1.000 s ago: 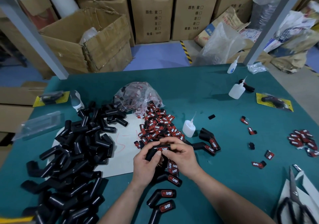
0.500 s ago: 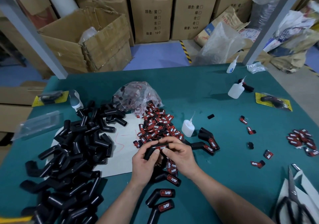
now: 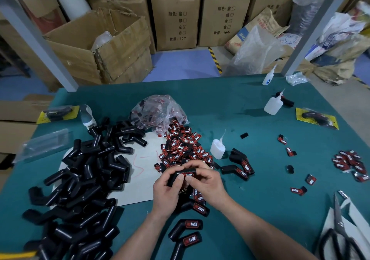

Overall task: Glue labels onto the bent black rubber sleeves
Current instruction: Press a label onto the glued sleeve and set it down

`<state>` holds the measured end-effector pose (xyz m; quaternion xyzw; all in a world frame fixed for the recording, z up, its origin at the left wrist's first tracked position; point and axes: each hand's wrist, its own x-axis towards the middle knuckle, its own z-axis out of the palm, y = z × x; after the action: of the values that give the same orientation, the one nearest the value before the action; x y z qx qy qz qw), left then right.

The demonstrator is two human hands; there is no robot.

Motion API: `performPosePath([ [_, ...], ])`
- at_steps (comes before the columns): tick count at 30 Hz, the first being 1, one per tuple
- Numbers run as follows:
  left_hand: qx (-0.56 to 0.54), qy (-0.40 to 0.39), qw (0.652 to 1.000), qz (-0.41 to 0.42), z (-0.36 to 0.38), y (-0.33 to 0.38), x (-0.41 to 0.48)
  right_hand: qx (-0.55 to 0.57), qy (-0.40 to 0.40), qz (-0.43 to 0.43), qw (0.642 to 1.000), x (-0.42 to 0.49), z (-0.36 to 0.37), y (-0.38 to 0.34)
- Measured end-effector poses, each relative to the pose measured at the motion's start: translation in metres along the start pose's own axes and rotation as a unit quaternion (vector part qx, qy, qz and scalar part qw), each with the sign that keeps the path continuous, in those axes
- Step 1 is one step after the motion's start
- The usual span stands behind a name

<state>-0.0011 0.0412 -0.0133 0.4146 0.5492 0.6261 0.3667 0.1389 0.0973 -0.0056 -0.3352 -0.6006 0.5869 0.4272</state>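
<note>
My left hand [image 3: 167, 192] and my right hand [image 3: 206, 181] together hold one bent black rubber sleeve [image 3: 176, 175] above the table, thumbs pressing a red-and-black TAPER label [image 3: 189, 174] on its top. A big pile of unlabelled sleeves [image 3: 80, 179] lies to the left. Loose labels [image 3: 182, 147] are heaped just beyond my hands, spilling from a clear bag [image 3: 158, 111]. Labelled sleeves lie below my hands [image 3: 187, 226] and to the right [image 3: 240, 165]. A small glue bottle [image 3: 217, 148] stands upright right of the label heap.
Two more glue bottles [image 3: 273, 105] stand at the far right. Scattered labels [image 3: 349, 162] lie on the green table [image 3: 240, 115], scissors [image 3: 340, 237] at the bottom right. Yellow-carded packaged sleeves [image 3: 317, 118] sit at both sides. Cardboard boxes [image 3: 104, 45] stand beyond the table.
Both hands stay on the same sleeve, shifting slightly up and away; the thumbs have slid along the label while pressing it.
</note>
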Motion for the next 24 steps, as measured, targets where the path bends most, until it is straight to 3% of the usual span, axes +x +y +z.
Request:
performPosePath([
  [8,0.064,-0.023,0.994,0.082,-0.001,-0.008,-0.001,0.034,0.046,0.001,0.998,-0.004,0.008,0.007],
  [24,0.070,-0.029,0.993,0.091,0.000,-0.011,-0.001,0.060,0.062,0.014,0.996,-0.004,0.011,0.008],
])
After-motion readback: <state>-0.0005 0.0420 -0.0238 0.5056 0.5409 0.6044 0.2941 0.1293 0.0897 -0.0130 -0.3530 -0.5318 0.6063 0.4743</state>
